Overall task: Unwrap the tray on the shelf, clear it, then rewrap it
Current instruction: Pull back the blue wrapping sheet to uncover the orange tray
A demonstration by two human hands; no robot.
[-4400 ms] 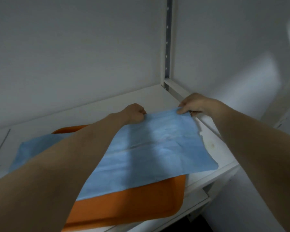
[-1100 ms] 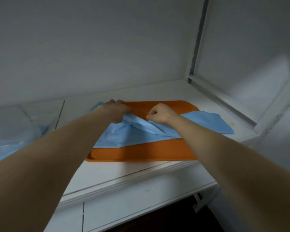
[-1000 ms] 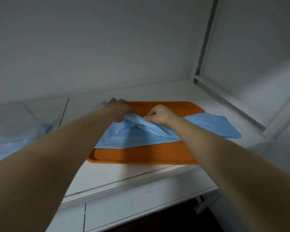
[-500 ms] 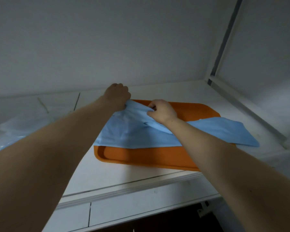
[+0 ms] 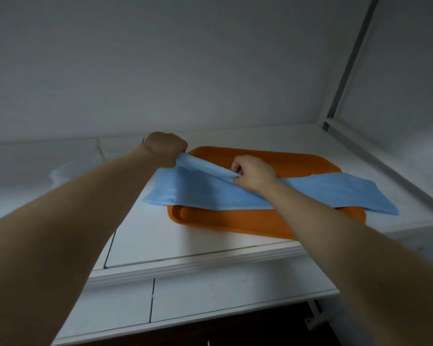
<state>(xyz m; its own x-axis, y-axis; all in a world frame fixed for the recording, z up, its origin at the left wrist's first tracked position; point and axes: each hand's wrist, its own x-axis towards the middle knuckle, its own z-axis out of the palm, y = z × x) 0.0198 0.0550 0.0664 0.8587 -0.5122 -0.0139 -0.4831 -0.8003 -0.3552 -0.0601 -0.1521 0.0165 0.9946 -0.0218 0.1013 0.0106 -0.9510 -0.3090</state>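
Head view: left hand [image 5: 166, 148] fisted on far edge of blue wrap cloth [image 5: 235, 193]; right hand [image 5: 254, 176] pinching same edge mid-span. Orange tray [image 5: 260, 224] beneath both hands, on white shelf [image 5: 185, 245]. Risk: uneven pull drags cloth askew, leaving tray's near rim bare.

A plain, matt grey-white back wall [image 5: 185, 58] fills the picture from 9 o'clock over 12 to 1 o'clock, and at 2 o'clock it meets a white side panel [image 5: 410, 83] along a slim grey metal upright rail [image 5: 355, 46] that leans with the wide lens. At 9 o'clock lies a crumpled sheet of clear, faintly bluish plastic [image 5: 60, 171], its edges hard to make out. Toward 6 o'clock a flat white front panel [image 5: 210, 295] is split by a thin dark vertical seam, with a dark gap [image 5: 235, 330] under it and a small white metal bracket [image 5: 315, 318] at 5 o'clock.
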